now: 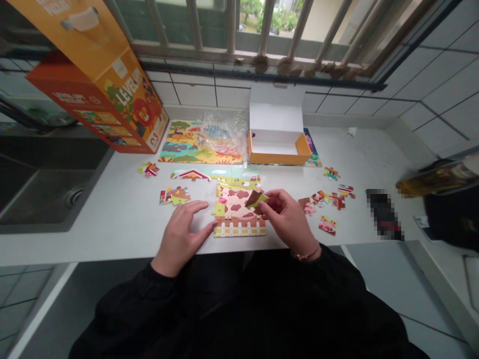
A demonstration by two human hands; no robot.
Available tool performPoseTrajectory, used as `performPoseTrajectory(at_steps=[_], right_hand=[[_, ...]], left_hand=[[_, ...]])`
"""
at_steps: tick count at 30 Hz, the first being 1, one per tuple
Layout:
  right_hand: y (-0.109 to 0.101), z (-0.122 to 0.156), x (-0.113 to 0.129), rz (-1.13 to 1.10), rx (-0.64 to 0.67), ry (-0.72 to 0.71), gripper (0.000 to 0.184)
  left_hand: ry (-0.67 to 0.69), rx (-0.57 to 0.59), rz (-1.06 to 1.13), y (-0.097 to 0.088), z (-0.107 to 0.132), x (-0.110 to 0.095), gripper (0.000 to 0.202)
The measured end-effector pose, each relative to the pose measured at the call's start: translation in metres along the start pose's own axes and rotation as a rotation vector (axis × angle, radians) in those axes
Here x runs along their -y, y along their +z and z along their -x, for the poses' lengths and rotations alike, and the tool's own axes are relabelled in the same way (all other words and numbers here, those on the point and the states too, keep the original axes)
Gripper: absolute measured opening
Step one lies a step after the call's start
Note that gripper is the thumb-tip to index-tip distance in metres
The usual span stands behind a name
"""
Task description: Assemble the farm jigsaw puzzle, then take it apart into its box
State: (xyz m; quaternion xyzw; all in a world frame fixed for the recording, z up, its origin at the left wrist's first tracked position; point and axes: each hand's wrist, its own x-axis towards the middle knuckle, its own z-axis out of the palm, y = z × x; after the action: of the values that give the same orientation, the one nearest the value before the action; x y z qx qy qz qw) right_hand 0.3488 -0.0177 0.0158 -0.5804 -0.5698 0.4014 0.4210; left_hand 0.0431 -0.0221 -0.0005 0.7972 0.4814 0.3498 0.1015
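Note:
My right hand [282,217] pinches a brown-and-green jigsaw piece [256,199] just above a partly assembled farm puzzle [235,212], which shows a pink cow with brown patches and a white fence. My left hand [183,237] lies open on the white countertop [108,239], its fingertips at the puzzle's left side and holding nothing. A strip of joined pieces with a red barn [192,175] lies along the puzzle's far side. Loose pieces form a cluster [174,196] left of the puzzle and a scattered group [325,199] to its right.
A steel sink [48,189] lies left of the counter. At the back are a finished jungle puzzle [200,144], a plastic bag [224,132], an open orange-and-white box [279,144], and a tilted orange puzzle box [108,87]. A pixelated object [383,214] and a blurred bottle [434,179] lie right.

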Motion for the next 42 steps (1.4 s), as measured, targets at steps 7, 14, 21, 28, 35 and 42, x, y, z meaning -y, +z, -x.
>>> performPoseTrajectory(at_steps=[7, 14, 21, 28, 35, 42], right_hand=[[0.048, 0.011, 0.01, -0.241, 0.299, 0.111, 0.029], [0.051, 0.009, 0.009, -0.116, 0.304, 0.045, 0.027], [0.041, 0.019, 0.004, 0.082, 0.126, -0.099, 0.026], [0.03, 0.028, -0.02, 0.325, -0.024, -0.335, 0.015], [0.031, 0.03, -0.02, 0.363, -0.005, -0.419, 0.012], [0.033, 0.031, -0.02, 0.379, 0.012, -0.426, 0.011]], left_hand=[[-0.074, 0.197, 0.189, 0.019, 0.006, -0.029, 0.068], [-0.135, 0.22, 0.187, 0.02, 0.006, -0.023, 0.07], [-0.194, 0.144, 0.064, 0.015, 0.001, -0.013, 0.064], [-0.289, 0.03, -0.108, 0.007, 0.001, 0.004, 0.056], [-0.38, -0.008, -0.343, 0.001, 0.007, 0.002, 0.057], [-0.155, 0.134, -0.228, -0.021, 0.013, 0.008, 0.026]])
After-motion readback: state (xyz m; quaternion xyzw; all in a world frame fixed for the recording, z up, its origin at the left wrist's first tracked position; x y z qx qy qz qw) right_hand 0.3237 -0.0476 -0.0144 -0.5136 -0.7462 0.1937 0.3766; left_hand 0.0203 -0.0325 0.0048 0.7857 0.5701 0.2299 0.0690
